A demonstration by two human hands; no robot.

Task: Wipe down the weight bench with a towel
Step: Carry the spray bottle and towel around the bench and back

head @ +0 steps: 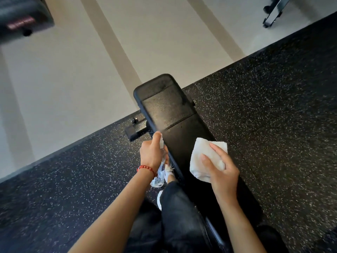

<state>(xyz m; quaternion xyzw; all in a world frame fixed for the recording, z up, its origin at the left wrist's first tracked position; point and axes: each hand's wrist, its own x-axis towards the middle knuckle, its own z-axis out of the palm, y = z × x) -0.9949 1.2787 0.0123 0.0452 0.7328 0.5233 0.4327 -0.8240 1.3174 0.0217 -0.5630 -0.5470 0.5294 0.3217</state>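
I observe the right hand (221, 172) holding the white towel (206, 157) flat on the black weight bench (169, 110) near its right edge; left hand (152, 154) grips a clear spray bottle (160, 172) beside the left edge.

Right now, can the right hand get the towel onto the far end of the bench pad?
Probably yes. The right hand already presses the towel on the bench pad, and the pad beyond it looks bare. The left hand holds a spray bottle off to the side.

Black speckled rubber mat (273, 115) over pale floor (63, 79) with darker stripes; dark equipment (23, 15) top left, wheeled metal frame (273, 13) top right.
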